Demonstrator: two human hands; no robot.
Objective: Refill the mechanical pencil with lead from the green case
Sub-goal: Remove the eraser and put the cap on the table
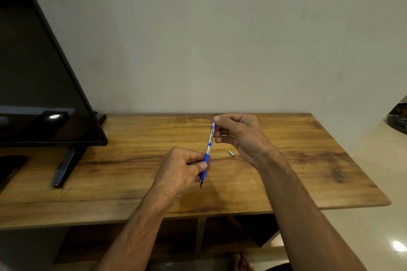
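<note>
A mechanical pencil (209, 143) with a clear barrel and a blue grip is held above the wooden table (132, 171), tip pointing down toward me. My left hand (182, 169) grips its blue lower part. My right hand (240, 134) pinches the pencil's top end between thumb and forefinger. A small silver cap (231, 153) lies on the table just right of the pencil, under my right wrist. I see no green case in view.
A dark flat screen (44, 94) on a stand (66, 167) fills the table's left side. The wall runs along the table's far edge. Below the tabletop are open shelves (220, 237). A bare foot (242, 262) shows at the bottom.
</note>
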